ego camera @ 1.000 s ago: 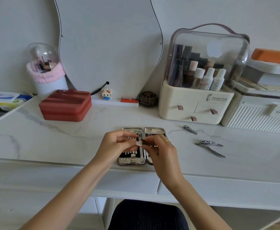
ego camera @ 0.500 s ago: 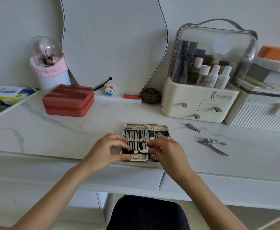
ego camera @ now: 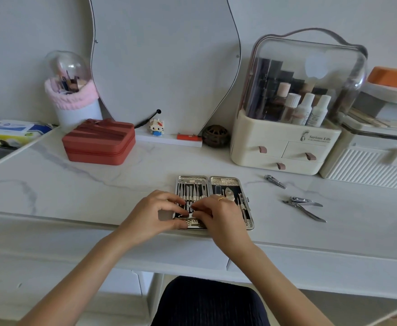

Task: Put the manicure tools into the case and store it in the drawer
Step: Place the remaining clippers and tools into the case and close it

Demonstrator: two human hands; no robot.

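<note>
An open silver manicure case (ego camera: 225, 181) lies flat near the front edge of the white marble vanity top (ego camera: 98, 191), with several steel tools strapped in both halves. My left hand (ego camera: 155, 214) grips the case's lower left edge with thumb and curled fingers. My right hand (ego camera: 218, 216) pinches a small steel tool (ego camera: 191, 206) over the left half of the case. A small nail clipper (ego camera: 275, 181) and a larger clipper with nippers (ego camera: 304, 207) lie loose on the top to the right of the case.
A red zipped box (ego camera: 100, 144) sits at the back left, a cream cosmetics organiser with small drawers (ego camera: 284, 147) at the back right, a white ribbed box (ego camera: 369, 165) beside it. Vanity drawer fronts (ego camera: 181, 257) run below the front edge. A brush holder (ego camera: 71, 102) stands far left.
Both hands have dropped from above the case down onto its left half, carrying the small tool with them. My left hand now holds the case edge. The camera has tilted slightly.
</note>
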